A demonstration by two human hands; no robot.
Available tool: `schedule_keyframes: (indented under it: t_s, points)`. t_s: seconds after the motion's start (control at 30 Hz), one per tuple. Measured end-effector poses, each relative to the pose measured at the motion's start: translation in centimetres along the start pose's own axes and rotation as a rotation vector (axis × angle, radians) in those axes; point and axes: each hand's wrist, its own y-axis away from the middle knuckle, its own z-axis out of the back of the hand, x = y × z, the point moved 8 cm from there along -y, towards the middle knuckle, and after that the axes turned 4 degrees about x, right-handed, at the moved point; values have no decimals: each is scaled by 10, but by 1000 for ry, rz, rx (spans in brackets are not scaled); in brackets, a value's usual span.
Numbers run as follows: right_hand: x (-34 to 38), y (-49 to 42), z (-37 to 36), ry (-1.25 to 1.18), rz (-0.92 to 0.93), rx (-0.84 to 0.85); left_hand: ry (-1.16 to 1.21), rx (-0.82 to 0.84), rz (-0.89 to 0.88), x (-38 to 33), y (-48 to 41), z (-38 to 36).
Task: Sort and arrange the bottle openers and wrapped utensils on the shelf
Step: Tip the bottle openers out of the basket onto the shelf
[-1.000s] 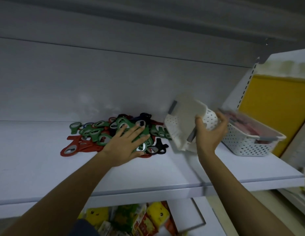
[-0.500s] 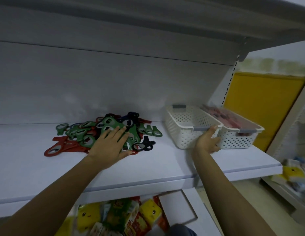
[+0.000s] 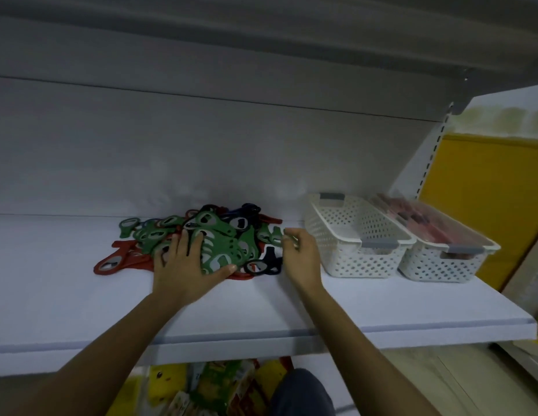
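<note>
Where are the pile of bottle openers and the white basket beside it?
pile of bottle openers (image 3: 222, 231): head view, on a green opener on top.
white basket (image 3: 356, 261): head view, on its front wall.

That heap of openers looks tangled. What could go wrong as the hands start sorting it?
The bottle openers lie heaped and overlapping, so lifting one may drag others off the shelf front. The left hand pressing flat on the pile could pin pieces the right hand tries to pull toward the empty basket.
</note>
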Motion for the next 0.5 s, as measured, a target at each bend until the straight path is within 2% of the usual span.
schedule_keyframes:
  t_s: [0.17,0.3,0.4,0.5]
  points:
    - [-32,-49,-44,448,-45,257,24,45,-32,3,-6,-4]
    - [-63,-58,-71,733,-101,368,-13,-3,-40,-1,-9,-3]
    - [-67,-56,-76,751,-81,348,-68,-14,-67,-6,-9,-3]
    - [-53,-53,-71,638,24,286,-18,-22,-113,-10,-9,-3]
